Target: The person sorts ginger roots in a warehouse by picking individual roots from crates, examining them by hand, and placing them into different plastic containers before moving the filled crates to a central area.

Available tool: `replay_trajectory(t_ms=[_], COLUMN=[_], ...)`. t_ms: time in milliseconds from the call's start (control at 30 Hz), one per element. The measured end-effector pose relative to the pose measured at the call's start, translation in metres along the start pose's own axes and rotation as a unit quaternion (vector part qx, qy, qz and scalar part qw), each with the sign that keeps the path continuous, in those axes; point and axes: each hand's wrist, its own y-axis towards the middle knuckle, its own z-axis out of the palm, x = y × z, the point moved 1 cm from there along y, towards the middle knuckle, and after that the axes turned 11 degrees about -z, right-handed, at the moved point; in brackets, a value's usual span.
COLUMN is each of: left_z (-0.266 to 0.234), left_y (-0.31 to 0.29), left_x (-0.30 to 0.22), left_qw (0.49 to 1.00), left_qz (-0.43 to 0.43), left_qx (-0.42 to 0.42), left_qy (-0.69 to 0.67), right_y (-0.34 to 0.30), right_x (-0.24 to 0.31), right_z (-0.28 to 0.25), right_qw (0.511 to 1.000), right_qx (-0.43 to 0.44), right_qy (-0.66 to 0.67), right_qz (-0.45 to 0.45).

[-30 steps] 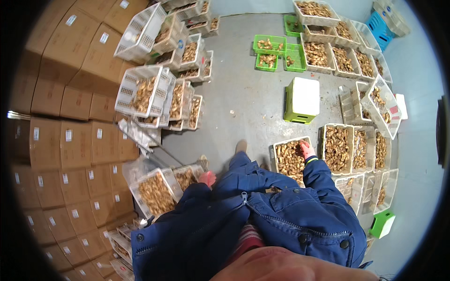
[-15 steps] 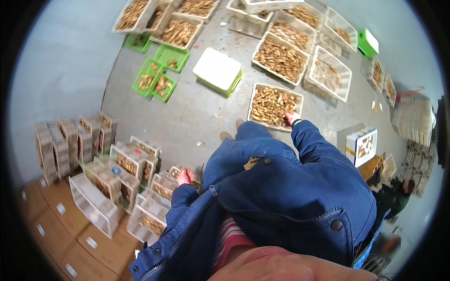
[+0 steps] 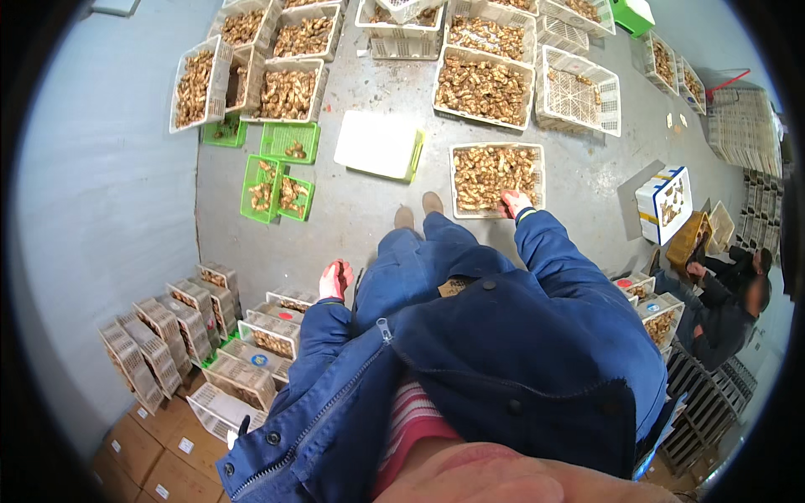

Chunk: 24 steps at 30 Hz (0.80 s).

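Note:
In front of me on the floor is a white plastic crate [image 3: 542, 180], filled with brown knobbly pieces [image 3: 482, 180] that look like mushrooms. My right hand [image 3: 515, 202] reaches over its near right edge. Its fingers are curled down among the pieces, and whatever they grip is hidden. My left hand [image 3: 336, 279] hangs beside my left leg, away from the crate. Those fingers are curled in, and I cannot make out whether anything is inside them.
A white-lidded box [image 3: 377, 144] stands ahead, with green baskets [image 3: 263, 159] to its left. Filled crates [image 3: 485, 124] line the back. More stacked crates [image 3: 243, 369] stand at lower left. On the right are a blue-and-white box [image 3: 665, 205] and a seated person [image 3: 725, 310].
My view has turned, and the back crates sit further left in it. My left hand has come forward from over the stacked crates. My right hand stays at the front crate's near right.

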Motion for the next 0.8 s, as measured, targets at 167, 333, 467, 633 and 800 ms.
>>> replay_trajectory(t_ms=[167,333,467,633,800], left_z=[-0.024,0.028,0.093,0.130,0.239], left_y=[0.057,0.087,0.107,0.103,0.092], left_x=[-0.044,-0.082,-0.124,-0.170,-0.177], left_qw=[0.998,0.992,0.979,0.953,0.951], left_qz=[-0.038,-0.072,-0.109,-0.138,-0.033], left_qx=[-0.029,-0.038,0.104,0.242,0.100], left_qy=[0.044,0.095,0.138,0.119,0.291], right_y=[-0.017,-0.087,-0.121,-0.098,-0.063], right_x=[0.015,-0.058,-0.132,-0.119,-0.128], right_z=[0.017,-0.033,-0.087,-0.047,-0.100], right_qw=[0.991,0.962,0.888,0.917,0.923], right_qx=[-0.079,-0.237,-0.061,-0.206,-0.242], right_qy=[0.036,0.128,0.452,0.324,0.274], right_qz=[-0.101,0.038,0.060,0.106,0.118])
